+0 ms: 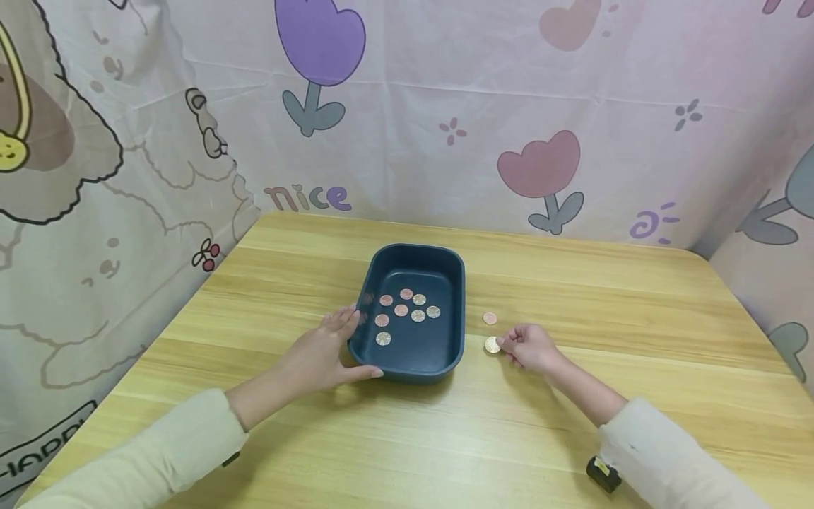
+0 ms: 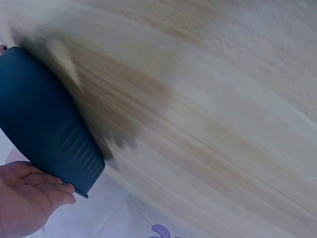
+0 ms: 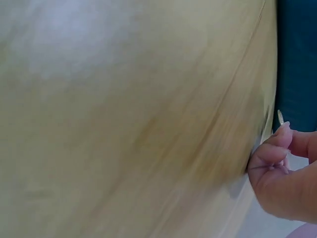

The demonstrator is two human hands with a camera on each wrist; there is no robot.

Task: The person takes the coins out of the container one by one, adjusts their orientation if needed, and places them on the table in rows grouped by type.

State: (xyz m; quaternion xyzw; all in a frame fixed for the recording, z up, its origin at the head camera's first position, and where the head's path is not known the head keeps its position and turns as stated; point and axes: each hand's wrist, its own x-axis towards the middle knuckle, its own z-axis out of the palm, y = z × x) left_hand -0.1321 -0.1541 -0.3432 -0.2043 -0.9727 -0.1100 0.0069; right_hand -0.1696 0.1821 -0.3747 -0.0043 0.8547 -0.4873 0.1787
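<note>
Left hand [image 1: 323, 353]: spread against the tray's [image 1: 439, 350] near-left corner, likely steadying it.
Right hand [image 1: 531, 348]: pinches a gold coin [image 1: 492, 345] by its edge, right of the tray, probably because it's thin.

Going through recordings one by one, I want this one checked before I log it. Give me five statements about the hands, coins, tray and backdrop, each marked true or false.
1. The right hand pinches a gold-coloured coin. True.
2. The left hand is clear of the tray. False: it touches the tray's rim.
3. Both gold-coloured and copper-coloured coins lie inside the tray. True.
4. No coin lies on the table. False: a loose copper-coloured coin lies there, to the right of the tray.
5. The backdrop is plain, without any print. False: it shows flowers and the word "nice".
</note>
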